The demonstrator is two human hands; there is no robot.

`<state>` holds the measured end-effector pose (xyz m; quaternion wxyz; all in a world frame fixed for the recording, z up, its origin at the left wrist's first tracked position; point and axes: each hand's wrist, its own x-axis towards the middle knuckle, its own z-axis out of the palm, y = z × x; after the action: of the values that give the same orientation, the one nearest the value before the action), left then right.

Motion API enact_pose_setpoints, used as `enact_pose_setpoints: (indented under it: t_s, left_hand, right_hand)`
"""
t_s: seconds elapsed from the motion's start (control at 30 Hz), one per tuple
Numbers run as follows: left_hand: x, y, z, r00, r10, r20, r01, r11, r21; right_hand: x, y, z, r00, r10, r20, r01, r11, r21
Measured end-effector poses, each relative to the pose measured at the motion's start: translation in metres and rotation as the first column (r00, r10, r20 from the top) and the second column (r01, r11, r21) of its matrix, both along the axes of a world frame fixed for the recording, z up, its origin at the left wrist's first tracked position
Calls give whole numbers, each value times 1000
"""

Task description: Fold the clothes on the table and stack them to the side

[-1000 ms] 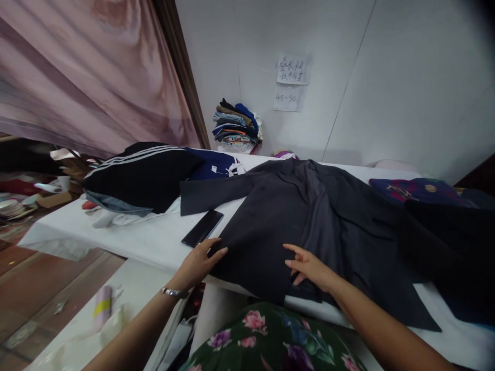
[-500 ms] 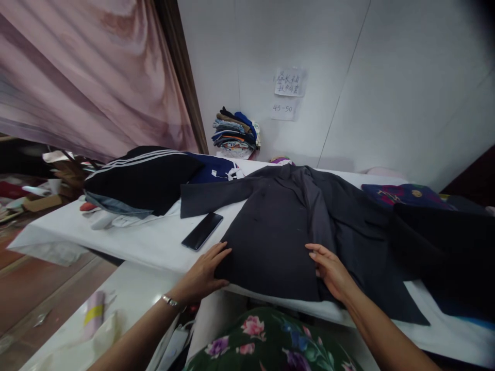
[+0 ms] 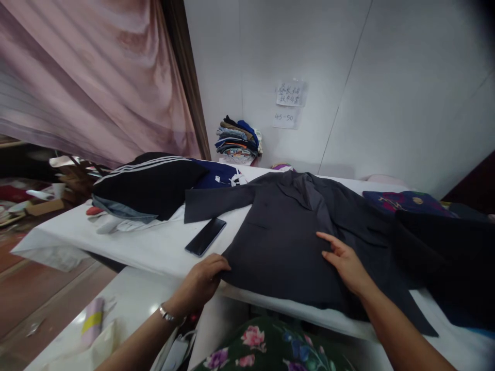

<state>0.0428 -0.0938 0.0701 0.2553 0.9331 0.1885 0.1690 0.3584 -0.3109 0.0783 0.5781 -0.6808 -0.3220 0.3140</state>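
Observation:
A dark grey jacket [image 3: 278, 247] lies spread on the white-covered table [image 3: 154, 247], collar toward the wall and hem along the near edge. One sleeve stretches out to the left. My left hand [image 3: 207, 275] is closed on the jacket's lower left corner, with the fingertips over the hem. On the front panel, near the front opening, my right hand [image 3: 346, 263] rests with its fingers apart, the index finger pointing left. A black phone [image 3: 205, 237] lies just beyond my left hand, below the sleeve.
Dark clothes with white stripes [image 3: 154, 180] are heaped at the left. Black cloth [image 3: 456, 263] and a purple patterned garment [image 3: 406, 201] lie at the right. Folded clothes [image 3: 237, 139] are stacked by the wall under handwritten paper signs [image 3: 290, 95]. A pink curtain [image 3: 96, 67] hangs at left.
My left hand has gone from spread fingers to a pinch on the jacket's corner. My right hand has shifted right across the front panel, which now lies wider over the opening.

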Motion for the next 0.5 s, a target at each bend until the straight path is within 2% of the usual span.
enact_pose_setpoints:
  t_s: [0.07,0.13,0.2,0.27,0.33,0.43,0.5]
  left_hand:
    - [1,-5,-2,994,-59,-94,59,998,-11]
    - [1,-7,-2,978,-104,-179,95,994,-61]
    - [1,-4,2,961,-133,-241,95,982,-165]
    - [3,4,10,944,-130,-302,38,955,-295]
    - [11,18,19,937,-73,-341,-46,943,-329]
    - [37,48,26,952,67,-298,-126,975,-183]
    - [63,74,27,963,114,-244,-141,985,-95]
  right_hand:
    - [3,-8,-14,993,60,-101,-74,988,-137]
    - [3,-16,-31,971,104,-216,-159,954,-255]
    - [3,-22,-44,963,92,-253,-168,939,-299]
    - [5,-24,-50,972,74,-224,-141,942,-304]
    - [11,-21,-51,989,66,-133,-107,939,-326]
    - [30,-2,-49,992,50,119,-2,930,-367]
    - [47,19,-46,947,50,316,74,926,-369]
